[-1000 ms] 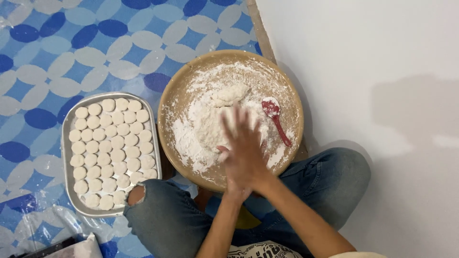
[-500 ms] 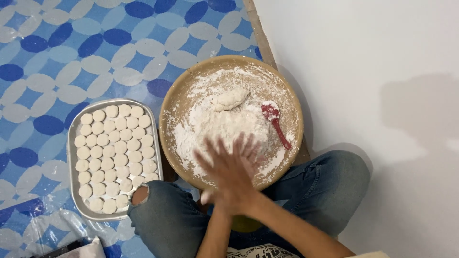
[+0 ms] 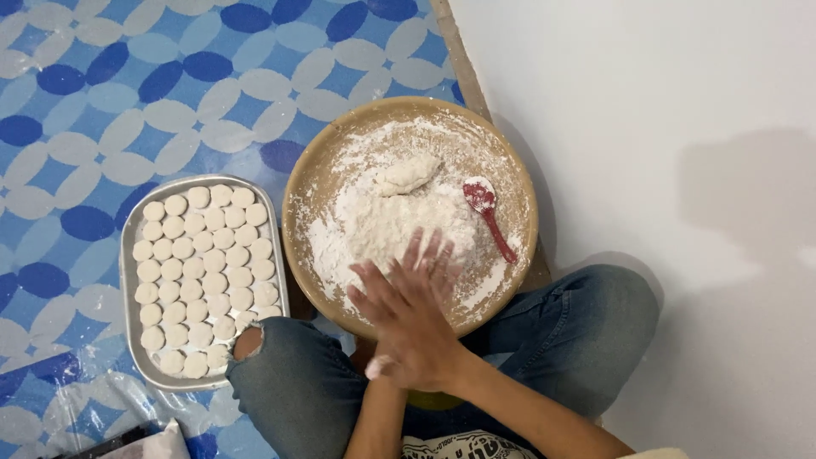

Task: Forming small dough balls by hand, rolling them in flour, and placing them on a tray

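My right hand [image 3: 406, 327] lies flat on top of my left hand [image 3: 432, 255], palms pressed together over the near edge of a round wooden board [image 3: 319, 178]. A small white lump of dough [image 3: 376, 367] peeks out between the heels of the hands. The board is covered in white flour [image 3: 382, 225], with a bigger piece of dough [image 3: 408, 174] resting on the heap. A red spoon [image 3: 489, 212] lies on the flour at the right.
A metal tray [image 3: 127, 272] filled with several rows of small round white dough discs [image 3: 200, 272] sits on the blue patterned mat [image 3: 102, 93] to the left. My knees in ripped jeans [image 3: 289, 387] flank the board. White floor [image 3: 680, 127] lies to the right.
My pressed hands have drawn back from the middle of the floured board to its near edge, the top hand sliding over the lower one.
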